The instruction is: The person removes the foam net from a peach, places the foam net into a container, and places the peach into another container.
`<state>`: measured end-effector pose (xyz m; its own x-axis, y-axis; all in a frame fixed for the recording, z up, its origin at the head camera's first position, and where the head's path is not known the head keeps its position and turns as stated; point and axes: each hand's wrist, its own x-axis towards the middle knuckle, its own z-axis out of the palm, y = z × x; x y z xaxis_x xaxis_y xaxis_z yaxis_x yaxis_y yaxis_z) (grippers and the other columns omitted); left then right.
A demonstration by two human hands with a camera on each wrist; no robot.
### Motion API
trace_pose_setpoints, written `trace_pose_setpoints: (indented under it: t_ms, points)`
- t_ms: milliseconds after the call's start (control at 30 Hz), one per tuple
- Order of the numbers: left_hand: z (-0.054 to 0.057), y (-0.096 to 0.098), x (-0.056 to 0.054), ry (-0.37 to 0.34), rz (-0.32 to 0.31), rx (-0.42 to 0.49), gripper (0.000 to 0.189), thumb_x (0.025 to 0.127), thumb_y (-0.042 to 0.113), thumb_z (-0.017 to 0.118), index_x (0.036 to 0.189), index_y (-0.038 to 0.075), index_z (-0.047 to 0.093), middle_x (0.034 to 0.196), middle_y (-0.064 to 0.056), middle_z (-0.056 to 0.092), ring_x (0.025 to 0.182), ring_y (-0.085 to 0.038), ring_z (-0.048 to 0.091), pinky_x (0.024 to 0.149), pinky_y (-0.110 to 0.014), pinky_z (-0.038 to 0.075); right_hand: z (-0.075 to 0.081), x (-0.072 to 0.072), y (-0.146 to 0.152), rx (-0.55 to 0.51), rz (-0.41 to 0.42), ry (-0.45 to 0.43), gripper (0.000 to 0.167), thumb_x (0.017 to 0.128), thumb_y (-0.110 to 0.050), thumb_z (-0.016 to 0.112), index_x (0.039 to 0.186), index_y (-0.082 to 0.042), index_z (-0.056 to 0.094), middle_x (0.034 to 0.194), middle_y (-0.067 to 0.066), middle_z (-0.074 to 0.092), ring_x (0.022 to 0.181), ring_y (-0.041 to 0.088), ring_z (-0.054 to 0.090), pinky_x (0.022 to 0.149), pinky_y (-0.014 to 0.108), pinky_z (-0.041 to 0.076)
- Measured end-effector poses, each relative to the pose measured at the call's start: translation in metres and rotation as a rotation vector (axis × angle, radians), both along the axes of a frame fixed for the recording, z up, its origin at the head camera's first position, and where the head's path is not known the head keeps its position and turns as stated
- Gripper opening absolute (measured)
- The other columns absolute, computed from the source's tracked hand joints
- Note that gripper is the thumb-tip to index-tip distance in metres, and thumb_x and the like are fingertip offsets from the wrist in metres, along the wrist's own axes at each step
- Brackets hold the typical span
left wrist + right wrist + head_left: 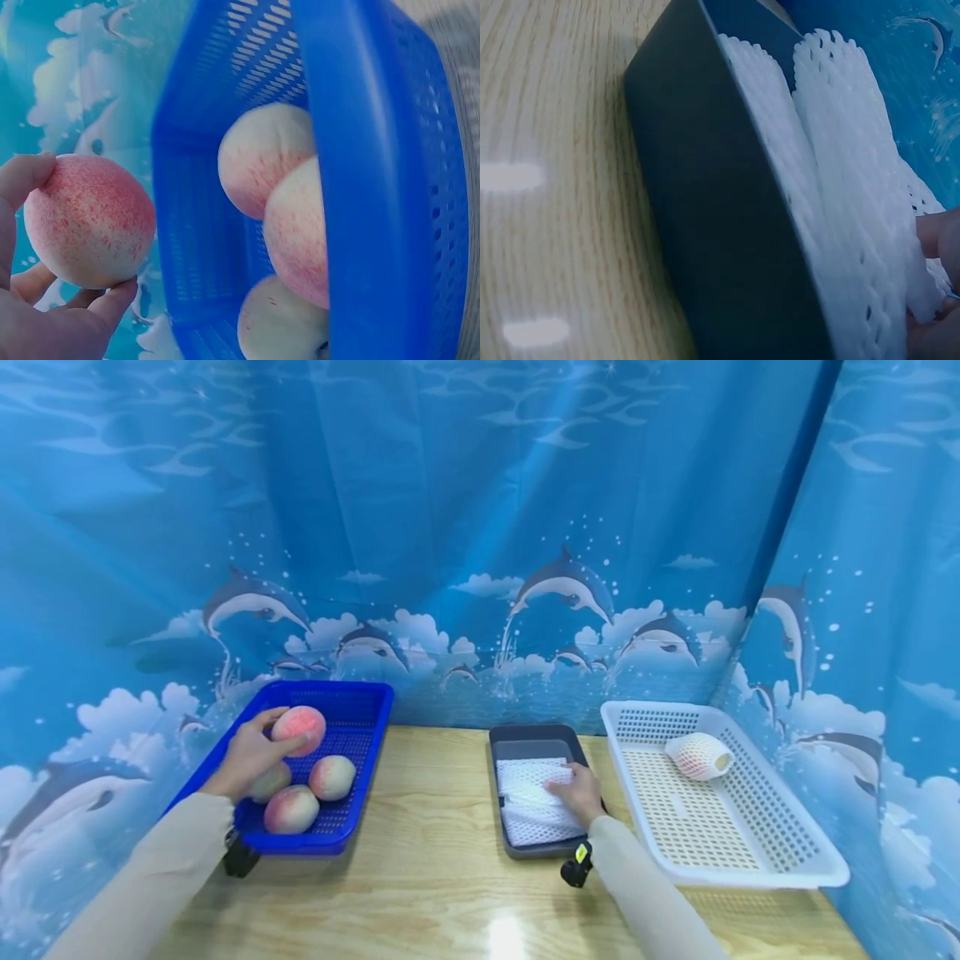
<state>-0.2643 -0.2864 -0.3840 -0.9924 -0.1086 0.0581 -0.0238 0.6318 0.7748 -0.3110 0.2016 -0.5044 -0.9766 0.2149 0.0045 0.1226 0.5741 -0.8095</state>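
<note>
In the head view, my left hand (pixel 251 756) grips a pink-and-cream peach (pixel 298 727) above the blue basket (pixel 384 710). The left wrist view shows thumb and fingers curled round this peach (pixel 90 221), its underside pale. Several more peaches (pixel 291 810) lie in the basket below. Over the dark grey tray (pixel 532 732), my right hand (pixel 581 793) pinches a white foam fruit net (pixel 536 818) by its edge. Seen from the right wrist, the flattened net (pixel 847 172) rises between thumb and finger, with another net (pixel 769 112) beside it against the tray wall.
To the right stands a white perforated basket (pixel 757 875) holding a peach in a foam net (pixel 699 756). Bare wooden tabletop (pixel 427 827) lies between the blue basket and the tray. A blue dolphin-print curtain (pixel 465 527) hangs behind and at both sides.
</note>
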Motion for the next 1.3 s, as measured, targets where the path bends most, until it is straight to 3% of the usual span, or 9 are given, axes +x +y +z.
trace_pose_setpoints:
  t_ms: [167,300,467,800,1000,1300]
  points:
    - [-0.003,-0.002,-0.014,-0.04,0.003,-0.002,0.09,0.089,0.048,0.062,0.149,-0.004,0.02,0.147,-0.033,0.03,0.13,-0.049,0.036,0.105,-0.061,0.036,0.0,-0.001,0.001,0.011,0.0,-0.024,0.054,0.08,-0.01,0.075,0.126,0.009,0.054,0.132,0.031,0.051,0.123,0.046,0.046,0.103,0.055,0.042]
    - [-0.008,-0.006,-0.023,-0.064,0.046,-0.023,0.089,0.09,0.048,0.061,0.148,-0.007,0.021,0.144,-0.036,0.031,0.127,-0.05,0.038,0.102,-0.06,0.039,-0.001,0.0,0.002,0.009,0.006,-0.046,0.054,0.08,-0.01,0.075,0.126,0.008,0.054,0.133,0.03,0.05,0.124,0.046,0.045,0.103,0.056,0.042]
    - [-0.018,-0.008,-0.031,-0.083,0.094,-0.057,0.086,0.089,0.046,0.061,0.145,-0.01,0.026,0.142,-0.037,0.033,0.127,-0.052,0.035,0.105,-0.061,0.035,-0.004,0.002,0.003,0.014,0.014,-0.022,0.052,0.079,-0.01,0.075,0.124,0.009,0.056,0.129,0.03,0.054,0.122,0.046,0.048,0.102,0.055,0.043]
    - [-0.04,-0.017,-0.045,-0.205,0.112,0.004,0.094,0.086,0.048,0.064,0.146,-0.009,0.021,0.145,-0.037,0.028,0.131,-0.054,0.029,0.106,-0.064,0.031,-0.003,0.007,0.002,0.027,0.016,-0.006,0.052,0.08,-0.012,0.075,0.123,0.009,0.056,0.127,0.03,0.055,0.12,0.046,0.049,0.1,0.055,0.044]
    - [-0.048,-0.014,-0.049,-0.177,0.117,-0.014,0.086,0.085,0.039,0.068,0.144,-0.01,0.028,0.14,-0.037,0.035,0.127,-0.053,0.034,0.104,-0.06,0.036,-0.005,0.007,0.002,0.05,0.01,0.018,0.049,0.08,-0.012,0.075,0.122,0.009,0.058,0.126,0.03,0.056,0.12,0.046,0.05,0.1,0.054,0.044]
    - [-0.051,-0.012,-0.047,-0.159,0.081,-0.192,0.083,0.084,0.04,0.066,0.139,-0.012,0.033,0.135,-0.04,0.038,0.122,-0.058,0.035,0.1,-0.062,0.039,-0.007,0.008,-0.001,0.062,0.017,0.027,0.049,0.081,-0.012,0.075,0.121,0.01,0.058,0.125,0.03,0.057,0.12,0.045,0.05,0.102,0.054,0.043]
